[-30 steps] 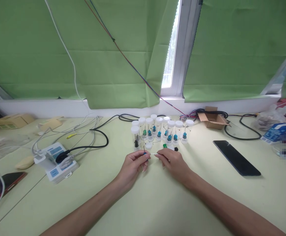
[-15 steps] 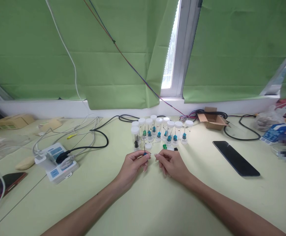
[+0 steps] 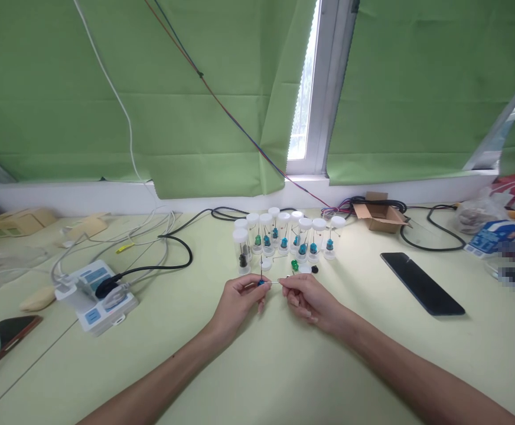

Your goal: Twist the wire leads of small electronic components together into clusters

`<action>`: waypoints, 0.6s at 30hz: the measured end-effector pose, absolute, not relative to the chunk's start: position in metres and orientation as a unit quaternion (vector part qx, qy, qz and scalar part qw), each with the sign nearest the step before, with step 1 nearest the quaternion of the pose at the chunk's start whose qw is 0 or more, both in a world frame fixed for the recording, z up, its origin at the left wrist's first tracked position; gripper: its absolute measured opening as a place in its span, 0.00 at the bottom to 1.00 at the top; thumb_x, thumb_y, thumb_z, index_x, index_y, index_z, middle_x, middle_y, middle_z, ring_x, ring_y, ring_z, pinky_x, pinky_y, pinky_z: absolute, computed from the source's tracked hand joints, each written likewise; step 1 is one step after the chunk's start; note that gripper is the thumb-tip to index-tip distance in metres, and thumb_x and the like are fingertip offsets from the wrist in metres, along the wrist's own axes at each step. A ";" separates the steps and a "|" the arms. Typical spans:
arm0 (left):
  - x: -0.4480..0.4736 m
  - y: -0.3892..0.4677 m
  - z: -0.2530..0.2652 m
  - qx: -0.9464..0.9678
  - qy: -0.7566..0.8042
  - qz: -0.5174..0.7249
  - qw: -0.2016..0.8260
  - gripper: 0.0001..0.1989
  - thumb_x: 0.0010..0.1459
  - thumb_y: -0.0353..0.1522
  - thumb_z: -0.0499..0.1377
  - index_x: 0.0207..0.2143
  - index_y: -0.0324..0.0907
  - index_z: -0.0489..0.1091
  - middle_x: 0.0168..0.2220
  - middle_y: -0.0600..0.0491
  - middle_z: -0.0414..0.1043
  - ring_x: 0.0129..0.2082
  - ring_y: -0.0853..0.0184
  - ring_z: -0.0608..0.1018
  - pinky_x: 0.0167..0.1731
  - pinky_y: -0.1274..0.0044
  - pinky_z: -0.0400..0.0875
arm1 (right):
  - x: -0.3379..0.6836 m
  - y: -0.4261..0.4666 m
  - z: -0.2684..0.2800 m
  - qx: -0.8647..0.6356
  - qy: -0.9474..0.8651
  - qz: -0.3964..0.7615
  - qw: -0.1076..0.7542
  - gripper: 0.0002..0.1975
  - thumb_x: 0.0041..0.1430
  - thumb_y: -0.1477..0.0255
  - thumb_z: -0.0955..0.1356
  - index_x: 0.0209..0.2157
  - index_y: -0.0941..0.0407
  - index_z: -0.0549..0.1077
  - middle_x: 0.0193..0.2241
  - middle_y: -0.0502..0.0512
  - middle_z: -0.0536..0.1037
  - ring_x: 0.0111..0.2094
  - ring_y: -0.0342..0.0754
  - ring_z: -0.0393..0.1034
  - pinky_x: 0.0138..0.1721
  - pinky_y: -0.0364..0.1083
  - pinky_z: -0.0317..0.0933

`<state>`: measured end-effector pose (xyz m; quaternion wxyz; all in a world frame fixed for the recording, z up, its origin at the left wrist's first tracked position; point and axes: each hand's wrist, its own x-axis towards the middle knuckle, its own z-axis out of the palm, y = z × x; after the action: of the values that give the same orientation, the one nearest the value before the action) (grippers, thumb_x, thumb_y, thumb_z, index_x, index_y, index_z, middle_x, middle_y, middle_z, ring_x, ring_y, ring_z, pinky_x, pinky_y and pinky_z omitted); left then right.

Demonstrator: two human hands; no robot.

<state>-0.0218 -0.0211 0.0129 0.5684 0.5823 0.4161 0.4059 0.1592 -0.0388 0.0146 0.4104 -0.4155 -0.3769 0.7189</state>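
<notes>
My left hand [image 3: 238, 300] is closed in a pinch on a small blue part [image 3: 261, 283] with a thin dark rod standing up from it. My right hand [image 3: 313, 300] pinches a thin metal rod [image 3: 275, 283] that bridges the gap to the left fingertips, at the blue part. Whether the rod's tip sits inside the part is hidden by the fingers. Just beyond my hands lie a green piece [image 3: 295, 265], a black piece [image 3: 315, 269] and a white cap [image 3: 266, 265]. Behind them stand several clear, white-capped tubes [image 3: 241, 245] holding similar blue, green and black parts.
A power strip [image 3: 100, 301] with plugs and cables lies at left, near a phone-like device [image 3: 7, 342]. On the right are a dark phone [image 3: 421, 283], an open cardboard box [image 3: 379, 215] and a blue-and-white packet [image 3: 494, 236]. A black cable [image 3: 186, 265] crosses the table's back.
My right hand has turned slightly, its fingers curled under more, and the thin metal rod shows more plainly between the hands. The whole view has shifted a little.
</notes>
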 end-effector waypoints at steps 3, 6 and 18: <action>-0.022 -0.022 0.013 0.571 0.423 0.400 0.578 0.10 0.53 0.38 0.65 0.31 0.39 0.75 0.19 0.57 0.66 0.19 0.73 0.65 0.25 0.78 0.61 | 0.159 -0.039 0.013 -0.427 -0.379 0.712 0.408 0.15 0.53 0.64 0.70 0.20 0.58 0.69 0.10 0.43 0.64 0.07 0.34 0.50 0.06 0.37 0.37; -0.022 -0.021 0.013 0.557 0.428 0.404 0.586 0.11 0.52 0.38 0.66 0.31 0.39 0.75 0.19 0.57 0.66 0.19 0.74 0.65 0.24 0.79 0.60 | 0.158 -0.039 0.013 -0.428 -0.385 0.705 0.415 0.17 0.53 0.61 0.71 0.21 0.59 0.70 0.12 0.42 0.64 0.08 0.34 0.50 0.07 0.37 0.37; -0.025 -0.018 0.013 0.507 0.416 0.433 0.618 0.11 0.49 0.38 0.68 0.28 0.39 0.76 0.25 0.55 0.68 0.22 0.74 0.66 0.24 0.80 0.61 | 0.158 -0.038 0.006 -0.439 -0.538 0.537 0.478 0.16 0.51 0.62 0.73 0.37 0.55 0.68 0.21 0.44 0.71 0.15 0.40 0.64 0.15 0.39 0.55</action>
<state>-0.0250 -0.0178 0.0130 0.6179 0.5072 0.4164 0.4331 0.1578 -0.0381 0.0062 0.4782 -0.4390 -0.5385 0.5373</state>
